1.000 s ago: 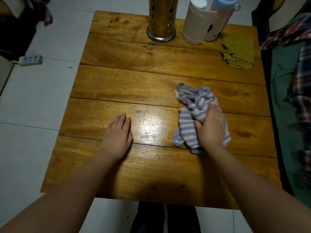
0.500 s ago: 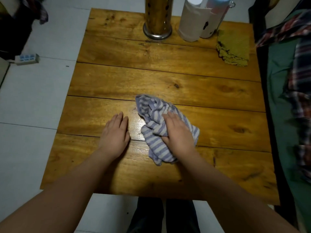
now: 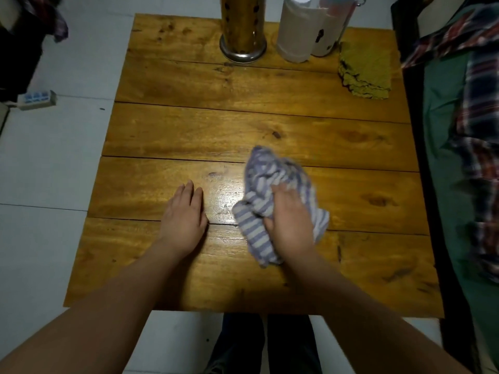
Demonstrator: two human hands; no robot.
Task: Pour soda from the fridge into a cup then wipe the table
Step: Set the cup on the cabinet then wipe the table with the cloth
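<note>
Wiping under way, pouring apparently done.
Our right hand (image 3: 290, 222) grips the striped cloth (image 3: 266, 184) on the table (image 3: 243, 125); left hand (image 3: 183, 217) lies flat.

Your table (image 3: 243, 125) is plank wood, varnished and glossy, with dark knots and a bright sheen near its middle. The striped rag (image 3: 259, 182) is soft crumpled cloth. At the far edge, the perforated cylinder (image 3: 243, 25) looks like shiny metal, and the green cloth (image 3: 364, 74) looks coarse and matt.
</note>
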